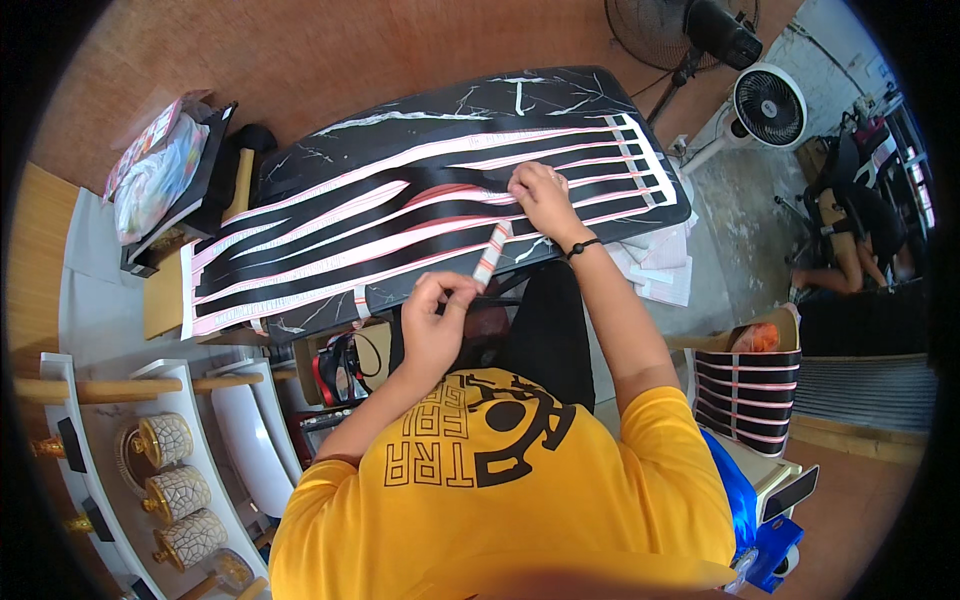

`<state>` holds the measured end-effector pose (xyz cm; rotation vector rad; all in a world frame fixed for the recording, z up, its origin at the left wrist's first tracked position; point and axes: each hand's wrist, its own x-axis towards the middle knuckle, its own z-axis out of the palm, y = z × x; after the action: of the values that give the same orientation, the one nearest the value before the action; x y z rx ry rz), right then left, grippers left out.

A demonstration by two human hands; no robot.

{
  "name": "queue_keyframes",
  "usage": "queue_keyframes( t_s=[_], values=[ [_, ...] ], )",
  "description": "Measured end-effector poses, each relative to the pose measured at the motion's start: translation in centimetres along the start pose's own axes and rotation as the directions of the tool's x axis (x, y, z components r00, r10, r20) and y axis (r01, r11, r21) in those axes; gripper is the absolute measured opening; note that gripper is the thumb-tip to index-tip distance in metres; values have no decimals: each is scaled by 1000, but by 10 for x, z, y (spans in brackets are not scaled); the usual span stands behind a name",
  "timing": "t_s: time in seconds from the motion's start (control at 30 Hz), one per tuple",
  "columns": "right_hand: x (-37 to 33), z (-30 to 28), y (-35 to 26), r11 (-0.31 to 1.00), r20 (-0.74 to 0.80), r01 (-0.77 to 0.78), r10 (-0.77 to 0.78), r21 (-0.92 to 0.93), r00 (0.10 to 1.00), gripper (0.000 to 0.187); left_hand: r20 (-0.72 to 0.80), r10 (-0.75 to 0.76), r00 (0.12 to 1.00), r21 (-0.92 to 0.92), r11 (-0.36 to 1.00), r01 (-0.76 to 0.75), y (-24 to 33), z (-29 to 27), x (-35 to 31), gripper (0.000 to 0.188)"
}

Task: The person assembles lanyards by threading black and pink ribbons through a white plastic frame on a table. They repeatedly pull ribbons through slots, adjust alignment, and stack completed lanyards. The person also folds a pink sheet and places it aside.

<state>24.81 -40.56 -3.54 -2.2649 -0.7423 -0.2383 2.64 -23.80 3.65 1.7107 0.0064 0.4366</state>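
A long sheet of black and white strips with thin red lines (pixel 340 240) lies across the black marble-patterned table (pixel 420 104). Several of its strips bow and part near the middle, and a red patch shows between them. My left hand (pixel 435 312) is at the table's near edge, its fingers pinched on the lower end of a narrow paper strip with orange stripes (pixel 490 258). The upper end of that strip reaches the sheet's near side. Over the sheet, right of its middle, my right hand (pixel 543 200) has its fingers curled down and closed at the strips; the fingertips are partly hidden.
Papers (pixel 660 268) hang or lie beside the table's right end. A white fan (pixel 768 105) stands beyond it. At the left sit plastic-wrapped things (pixel 165 170) and a shelf with patterned jars (pixel 180 490). Another striped piece (pixel 745 395) rests at my right. Far right, a person (pixel 860 235) bends down.
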Motion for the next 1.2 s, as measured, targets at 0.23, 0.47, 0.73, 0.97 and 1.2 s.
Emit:
queue_keyframes(
  t_s=[0.23, 0.47, 0.73, 0.97, 1.2],
  values=[
    [-33, -22, -10, 991, 79, 130, -132, 32, 988, 13, -84, -46, 995, -133, 991, 35, -9, -7, 12, 4],
    [-33, -15, -16, 999, 80, 32, -31, -22, 996, 16, 157, 187, 970, 43, 980, -196, 35, -17, -8, 17],
    [-31, -10, -12, 998, 23, 54, -53, -35, 998, 16, 521, 308, 796, 110, 900, -421, 80, -57, -15, 15],
    [-34, -11, -10, 995, -1, 94, -94, 14, 996, 14, 288, 122, 950, 366, 902, -227, 64, -65, -16, 27],
    [-31, -10, -8, 993, 16, 120, -120, 23, 993, 16, -336, 96, 937, 177, 983, -37, 58, -170, -33, 42]
  ],
)
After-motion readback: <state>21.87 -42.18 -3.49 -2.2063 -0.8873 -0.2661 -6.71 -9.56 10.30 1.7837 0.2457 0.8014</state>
